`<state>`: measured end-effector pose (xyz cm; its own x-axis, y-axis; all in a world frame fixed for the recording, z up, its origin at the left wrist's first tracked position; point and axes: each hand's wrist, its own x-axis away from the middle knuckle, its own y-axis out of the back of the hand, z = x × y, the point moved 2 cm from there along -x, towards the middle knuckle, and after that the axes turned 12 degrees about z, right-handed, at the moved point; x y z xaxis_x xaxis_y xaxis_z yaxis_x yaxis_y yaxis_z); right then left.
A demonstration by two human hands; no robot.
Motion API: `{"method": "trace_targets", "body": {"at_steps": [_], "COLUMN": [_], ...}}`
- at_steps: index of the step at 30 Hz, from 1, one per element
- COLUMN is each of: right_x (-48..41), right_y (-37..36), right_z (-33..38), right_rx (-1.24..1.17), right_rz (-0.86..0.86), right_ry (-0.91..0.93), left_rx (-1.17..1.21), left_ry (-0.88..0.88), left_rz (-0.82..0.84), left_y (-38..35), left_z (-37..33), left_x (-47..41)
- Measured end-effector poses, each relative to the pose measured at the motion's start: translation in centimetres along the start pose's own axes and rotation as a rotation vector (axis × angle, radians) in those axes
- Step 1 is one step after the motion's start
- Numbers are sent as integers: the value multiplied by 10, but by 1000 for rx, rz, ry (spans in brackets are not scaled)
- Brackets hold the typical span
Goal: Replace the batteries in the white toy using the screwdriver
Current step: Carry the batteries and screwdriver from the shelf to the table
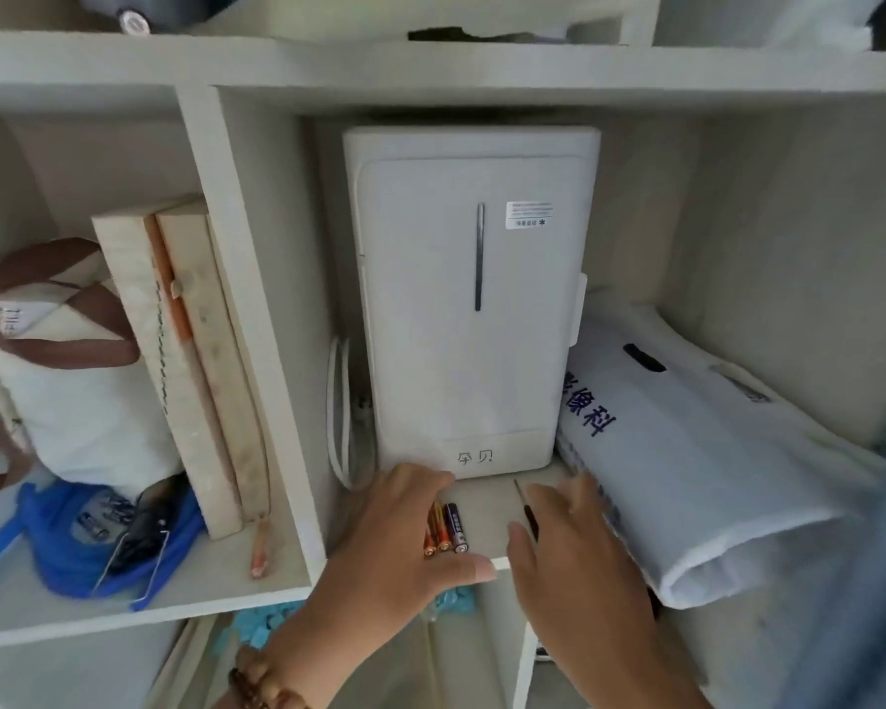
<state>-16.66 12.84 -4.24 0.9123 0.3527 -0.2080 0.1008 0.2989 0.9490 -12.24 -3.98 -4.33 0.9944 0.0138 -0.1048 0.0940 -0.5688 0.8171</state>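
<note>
Now left hand [395, 534] fingers spread over batteries [446, 529] on shelf [487, 509]; right hand [579, 550] open beside screwdriver [528, 509]

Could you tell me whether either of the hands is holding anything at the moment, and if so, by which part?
Nothing is held. The left hand is spread open over the batteries, and the right hand is open beside the screwdriver, on the shelf.

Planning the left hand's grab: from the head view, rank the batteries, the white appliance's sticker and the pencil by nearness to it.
1. Batteries: on the shelf, right under the left hand.
2. Pencil: left compartment, at the shelf edge.
3. Sticker: high on the white appliance.
</note>
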Motion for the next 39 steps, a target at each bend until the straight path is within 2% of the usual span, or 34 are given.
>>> {"method": "trace_targets", "body": {"at_steps": [5, 9, 15, 27, 39], "right_x": [-5, -10, -16, -16, -2], "right_y": [-9, -13, -20, -25, -5], "right_z": [-6, -8, -10, -19, -12], "right_rx": [-33, -41, -68, -272, -475], "right_rz": [-28, -79, -78, -131, -174], "right_ry": [-19, -4, -12, 68, 121], "left_rx": [-97, -61, -89, -270, -100], "left_ry": [-78, -137, -186, -284, -234], "left_rz": [26, 33, -8, -125, -145], "left_y": [-1, -5, -6, -4, 8], "left_z": [5, 7, 9, 0, -12], "left_x": [-11, -18, -20, -10, 5]}}
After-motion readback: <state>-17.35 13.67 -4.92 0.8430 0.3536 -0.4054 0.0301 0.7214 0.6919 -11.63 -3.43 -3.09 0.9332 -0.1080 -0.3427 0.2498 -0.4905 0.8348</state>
